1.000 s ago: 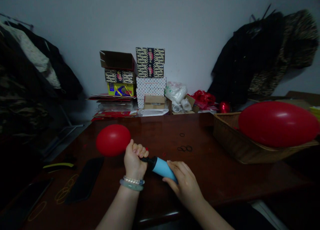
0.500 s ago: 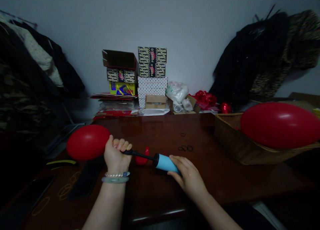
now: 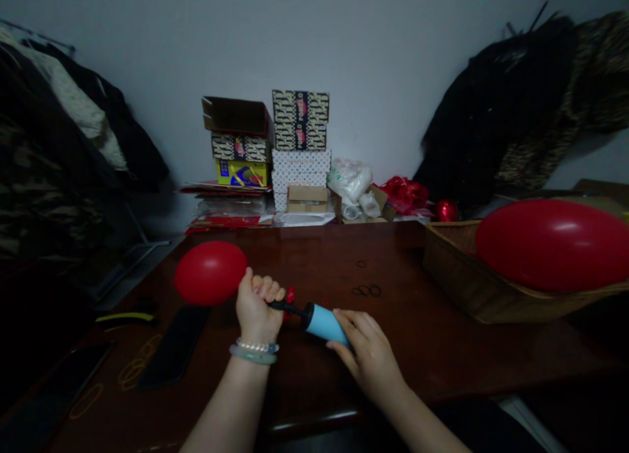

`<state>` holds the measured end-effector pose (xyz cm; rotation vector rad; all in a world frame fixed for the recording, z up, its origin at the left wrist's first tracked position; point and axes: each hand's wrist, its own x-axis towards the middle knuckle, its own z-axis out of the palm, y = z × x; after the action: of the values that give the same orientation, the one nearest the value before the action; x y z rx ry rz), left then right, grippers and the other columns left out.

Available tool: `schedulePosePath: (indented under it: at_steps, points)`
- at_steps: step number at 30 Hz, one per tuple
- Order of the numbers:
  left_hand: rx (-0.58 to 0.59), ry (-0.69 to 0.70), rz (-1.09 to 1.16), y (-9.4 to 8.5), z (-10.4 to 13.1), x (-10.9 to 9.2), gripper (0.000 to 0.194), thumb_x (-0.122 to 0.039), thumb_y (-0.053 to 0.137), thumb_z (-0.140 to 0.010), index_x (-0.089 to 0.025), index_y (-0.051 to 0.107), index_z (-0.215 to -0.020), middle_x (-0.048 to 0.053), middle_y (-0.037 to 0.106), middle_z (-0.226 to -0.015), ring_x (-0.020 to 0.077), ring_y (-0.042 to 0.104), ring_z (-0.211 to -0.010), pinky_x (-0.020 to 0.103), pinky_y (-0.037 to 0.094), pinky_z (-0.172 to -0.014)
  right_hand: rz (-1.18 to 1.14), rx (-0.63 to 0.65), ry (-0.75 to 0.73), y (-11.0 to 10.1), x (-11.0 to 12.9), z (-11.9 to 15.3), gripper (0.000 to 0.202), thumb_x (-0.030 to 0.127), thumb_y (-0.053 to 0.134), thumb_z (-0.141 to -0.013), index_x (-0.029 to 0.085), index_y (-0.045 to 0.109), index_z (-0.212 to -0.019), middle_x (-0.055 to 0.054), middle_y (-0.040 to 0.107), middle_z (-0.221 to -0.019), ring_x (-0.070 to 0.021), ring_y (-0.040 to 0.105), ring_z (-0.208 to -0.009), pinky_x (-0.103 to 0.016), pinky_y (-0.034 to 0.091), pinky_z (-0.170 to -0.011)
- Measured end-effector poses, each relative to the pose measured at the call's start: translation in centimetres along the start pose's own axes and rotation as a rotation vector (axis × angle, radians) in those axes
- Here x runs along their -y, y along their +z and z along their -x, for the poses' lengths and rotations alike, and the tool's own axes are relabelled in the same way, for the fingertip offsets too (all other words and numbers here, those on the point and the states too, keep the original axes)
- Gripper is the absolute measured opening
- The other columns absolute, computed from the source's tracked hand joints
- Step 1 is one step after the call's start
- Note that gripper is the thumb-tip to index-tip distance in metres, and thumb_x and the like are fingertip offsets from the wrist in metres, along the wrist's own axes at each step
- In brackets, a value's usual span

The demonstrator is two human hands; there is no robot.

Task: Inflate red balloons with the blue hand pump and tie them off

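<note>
A balloon pump with a light blue barrel (image 3: 324, 323) and a black rod lies slantwise between my hands above the table. My left hand (image 3: 260, 302), with bracelets at its wrist, is closed round the black end of the pump. On the far side of that fist a partly inflated red balloon (image 3: 211, 273) sticks out to the left; its neck is hidden by the fingers. My right hand (image 3: 366, 348) wraps the barrel from the right. Behind the rod, a small red item (image 3: 290, 295) on the table is partly covered by my left hand.
At right, a wicker basket (image 3: 457, 279) holds a large red balloon (image 3: 553, 244). Black rubber bands (image 3: 367, 290) lie mid-table. Yellow bands (image 3: 132, 371), a dark phone-like slab (image 3: 174, 348) and a yellow-edged object (image 3: 125, 318) lie left. Stacked boxes (image 3: 301, 171) stand behind.
My left hand has moved right toward the blue barrel, carrying the red balloon along. Less of the black rod shows. My right hand has barely moved.
</note>
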<state>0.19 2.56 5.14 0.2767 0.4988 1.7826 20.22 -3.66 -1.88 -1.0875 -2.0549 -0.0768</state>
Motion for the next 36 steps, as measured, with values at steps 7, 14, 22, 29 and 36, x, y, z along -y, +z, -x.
schedulePosePath:
  at_steps: [7,14,22,29,36]
  points:
    - [0.005,-0.02,-0.024,0.1,0.8,1.9,0.049,-0.033,0.061,-0.078,-0.019,0.02,-0.055,-0.008,0.023,-0.041,0.005,0.023,-0.034,0.021,0.021,-0.037,-0.01,-0.023,-0.005,0.3,0.3,0.1,0.043,0.031,0.057,-0.088,0.017,0.049,-0.128,-0.013,0.061,-0.108,-0.0254,0.058,-0.097,-0.044,0.052,-0.084]
    - [-0.027,-0.019,-0.026,0.3,1.2,1.9,0.048,-0.034,0.06,-0.078,-0.019,0.021,-0.054,-0.009,0.023,-0.042,0.0048,0.023,-0.033,0.022,0.021,-0.037,0.016,-0.016,-0.017,0.2,0.0,0.3,0.046,0.031,0.06,-0.086,0.02,0.048,-0.129,-0.012,0.062,-0.11,-0.0245,0.059,-0.096,-0.042,0.053,-0.083]
    - [-0.02,0.03,-0.002,-0.2,-0.2,-1.2,0.045,-0.026,0.057,-0.079,-0.019,0.02,-0.054,-0.008,0.022,-0.041,0.0058,0.023,-0.033,0.021,0.02,-0.036,0.004,0.011,-0.045,-0.2,-0.6,0.1,0.048,0.032,0.06,-0.086,0.019,0.047,-0.131,-0.012,0.061,-0.114,-0.0244,0.058,-0.101,-0.042,0.052,-0.087]
    - [-0.003,0.048,0.005,-0.7,-1.3,-4.3,0.046,-0.025,0.054,-0.08,-0.019,0.017,-0.054,-0.008,0.022,-0.04,0.0054,0.023,-0.032,0.021,0.02,-0.036,0.01,0.088,-0.018,-0.8,-1.2,-0.1,0.047,0.034,0.06,-0.086,0.021,0.048,-0.13,-0.011,0.062,-0.115,-0.0239,0.059,-0.103,-0.042,0.051,-0.089]
    - [0.033,0.041,0.0,-0.6,-1.2,-3.5,0.049,-0.028,0.058,-0.079,-0.019,0.017,-0.054,-0.008,0.023,-0.041,0.0047,0.023,-0.032,0.02,0.02,-0.036,0.041,0.041,0.011,-0.5,-0.5,0.2,0.043,0.031,0.06,-0.086,0.018,0.052,-0.126,-0.012,0.062,-0.11,-0.0244,0.059,-0.098,-0.041,0.053,-0.085]
